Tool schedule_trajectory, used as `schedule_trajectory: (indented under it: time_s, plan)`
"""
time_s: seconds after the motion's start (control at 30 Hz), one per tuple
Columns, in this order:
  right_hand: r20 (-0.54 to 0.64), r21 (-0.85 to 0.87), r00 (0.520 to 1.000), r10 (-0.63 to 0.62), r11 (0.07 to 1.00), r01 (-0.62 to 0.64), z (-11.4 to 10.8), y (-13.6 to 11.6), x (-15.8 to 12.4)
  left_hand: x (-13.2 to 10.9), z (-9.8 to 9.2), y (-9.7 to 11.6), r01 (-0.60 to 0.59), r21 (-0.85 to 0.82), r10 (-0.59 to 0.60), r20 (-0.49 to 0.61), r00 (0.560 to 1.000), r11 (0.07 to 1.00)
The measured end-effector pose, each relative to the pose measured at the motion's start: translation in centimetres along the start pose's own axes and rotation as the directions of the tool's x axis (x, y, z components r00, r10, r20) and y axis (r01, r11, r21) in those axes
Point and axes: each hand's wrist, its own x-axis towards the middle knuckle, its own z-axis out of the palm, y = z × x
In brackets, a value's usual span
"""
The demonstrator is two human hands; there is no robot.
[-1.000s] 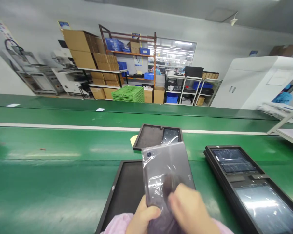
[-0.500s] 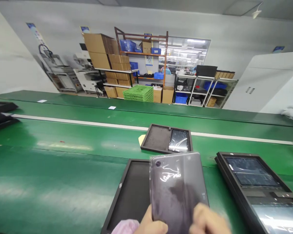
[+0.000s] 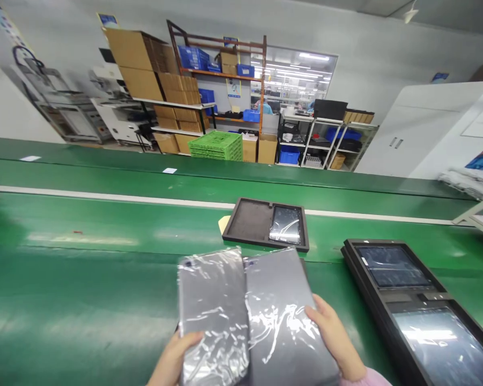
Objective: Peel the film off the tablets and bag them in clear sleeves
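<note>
Two grey tablets are held side by side, backs up, over the green work surface. My left hand grips the left tablet at its lower left edge, thumb on top. That one is in crinkled clear plastic film. Along the right edge of the right tablet, also under shiny film, my right hand is closed with its thumb on the back. The tablets' inner edges meet or slightly overlap. Most of the black tray beneath them is hidden.
Ahead lies a black tray with one tablet in its right compartment and a yellow paper at its left. Stacked trays with screen-up tablets stand at right. A white strip crosses the green surface.
A second tablet has come into view, and each hand now holds one. My hands have moved apart, with the left further left. The camera view has shifted slightly to the right.
</note>
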Motion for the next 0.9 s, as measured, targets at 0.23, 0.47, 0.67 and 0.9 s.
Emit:
schedule_trajectory:
  time_s: [0.23,0.47,0.67,0.9]
  plan:
    - [-0.207,-0.88,0.978,0.023,0.432,-0.197,3.5,1.6,2.2,1.1,-4.4,1.5,-0.166,-0.003,0.161,-0.211,0.964,0.986]
    - [-0.028,-0.746,0.995,0.096,0.661,-0.085,10.1,8.1,5.1,0.2,-2.0,-0.9,-0.071,-0.059,0.063,-0.12,0.991,0.996]
    - [0.147,-0.436,0.989,-0.027,0.895,0.089,6.3,1.3,4.3,-0.7,0.1,-1.4,-0.036,-0.133,0.063,0.205,0.977,0.99]
    - [0.155,-0.645,0.92,-0.359,0.669,0.37,2.8,-5.9,1.8,-1.5,3.3,-1.5,-0.052,-0.102,0.086,0.372,0.924,0.993]
